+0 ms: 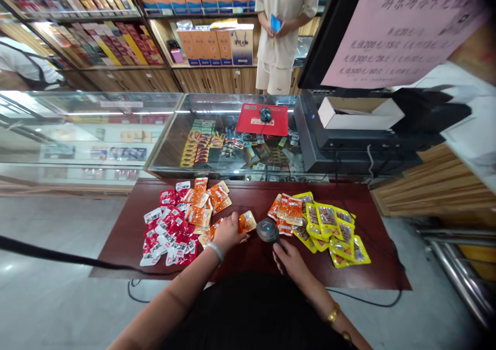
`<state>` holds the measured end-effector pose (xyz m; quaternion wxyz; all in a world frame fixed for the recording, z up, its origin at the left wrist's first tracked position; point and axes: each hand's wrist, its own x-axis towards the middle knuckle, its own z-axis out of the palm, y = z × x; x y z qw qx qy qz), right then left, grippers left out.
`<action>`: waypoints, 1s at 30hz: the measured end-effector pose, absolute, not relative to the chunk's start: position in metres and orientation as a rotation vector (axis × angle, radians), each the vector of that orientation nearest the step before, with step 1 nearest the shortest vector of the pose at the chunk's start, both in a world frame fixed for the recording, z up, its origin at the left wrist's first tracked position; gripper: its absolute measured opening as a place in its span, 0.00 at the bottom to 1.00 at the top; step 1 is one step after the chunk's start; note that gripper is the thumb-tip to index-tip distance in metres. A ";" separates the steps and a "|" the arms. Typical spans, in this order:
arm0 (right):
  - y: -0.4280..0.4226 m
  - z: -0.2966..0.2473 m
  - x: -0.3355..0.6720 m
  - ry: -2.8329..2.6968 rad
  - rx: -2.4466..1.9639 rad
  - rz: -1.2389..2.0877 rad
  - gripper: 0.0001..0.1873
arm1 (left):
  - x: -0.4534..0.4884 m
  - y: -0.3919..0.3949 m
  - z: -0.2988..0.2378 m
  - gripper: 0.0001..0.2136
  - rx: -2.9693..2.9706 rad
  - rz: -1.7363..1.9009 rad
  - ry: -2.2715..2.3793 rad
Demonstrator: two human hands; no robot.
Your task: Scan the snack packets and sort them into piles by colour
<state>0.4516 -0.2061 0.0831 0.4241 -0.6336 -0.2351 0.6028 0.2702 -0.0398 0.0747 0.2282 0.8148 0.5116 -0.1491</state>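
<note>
My left hand pinches a small orange snack packet just above the dark red table. My right hand grips a black handheld barcode scanner, its head right beside that packet. Left of my left hand lie a pile of red packets and a pile of orange packets. To the right of the scanner sit more orange packets and several yellow packets.
A glass display counter stands behind the table, with a red mouse pad and mouse on it. A monitor and till stand at right. A person holding a blue phone waits beyond the counter. Black cables cross the floor.
</note>
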 end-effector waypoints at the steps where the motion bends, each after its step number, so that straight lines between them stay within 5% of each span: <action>1: -0.206 0.085 0.453 -0.573 -1.571 1.497 0.26 | 0.278 -0.042 0.075 0.32 2.258 -0.375 1.353; 16: -0.224 0.080 0.473 -0.358 -1.566 1.403 0.28 | 0.349 -0.052 0.056 0.29 2.144 -0.048 1.081; 19: -0.225 0.079 0.475 -0.321 -1.592 1.373 0.28 | 0.358 -0.050 0.055 0.39 2.036 0.067 0.975; 21: -0.224 0.078 0.476 -0.311 -1.602 1.372 0.27 | 0.348 -0.046 0.057 0.42 2.098 0.016 0.982; 26: -0.220 0.077 0.473 -0.340 -1.576 1.405 0.25 | 0.284 -0.038 0.056 0.27 2.358 -0.430 1.321; 30: -0.216 0.078 0.469 -0.404 -1.574 1.436 0.25 | 0.247 -0.038 0.050 0.33 2.435 -0.577 1.341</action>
